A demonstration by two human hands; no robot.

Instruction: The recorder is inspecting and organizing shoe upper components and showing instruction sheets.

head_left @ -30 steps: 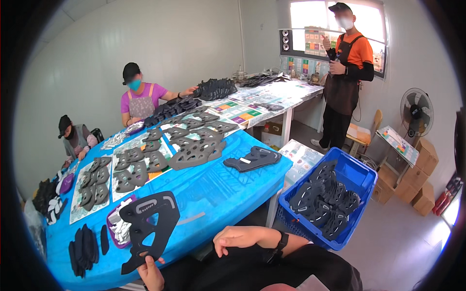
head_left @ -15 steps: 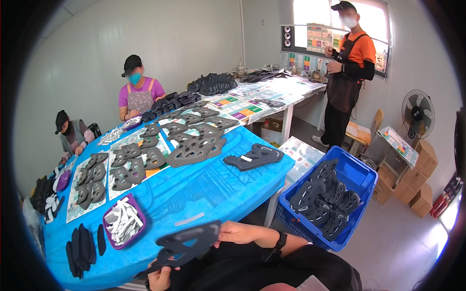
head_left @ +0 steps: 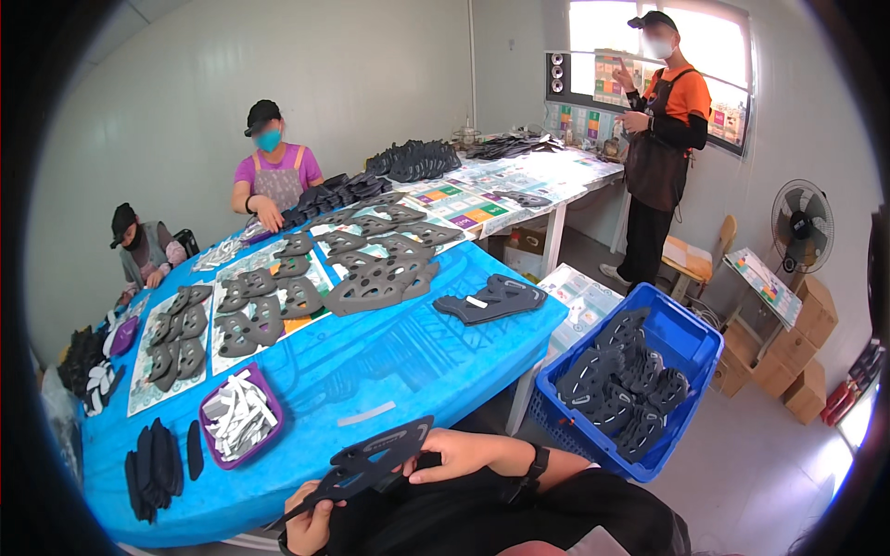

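A dark grey foam shoe upper (head_left: 369, 466) with cut-out openings is held up in front of me, tilted, off the table's near edge. My left hand (head_left: 309, 521) is closed on its lower left end. My right hand (head_left: 454, 455) is closed at its right end; a small black bit shows by the fingertips, and I cannot tell whether it belongs to the upper. On the blue cloth just beyond lies a pale grey strip (head_left: 366, 414). To the left stand a purple basket (head_left: 277, 414) of white and grey strips and a row of black elongated pieces (head_left: 156, 468).
Grey foam pieces (head_left: 385, 283) lie in groups across the blue-covered table (head_left: 389, 361). A stack of dark uppers (head_left: 489, 300) sits near its right corner. At my right is a blue crate (head_left: 693, 366) holding dark uppers. Two people sit across; another stands near the window.
The shoe upper has turned to a narrower, more edge-on view. My right hand has shifted slightly at its right end. The standing person has raised a hand; the seated person in purple reaches forward.
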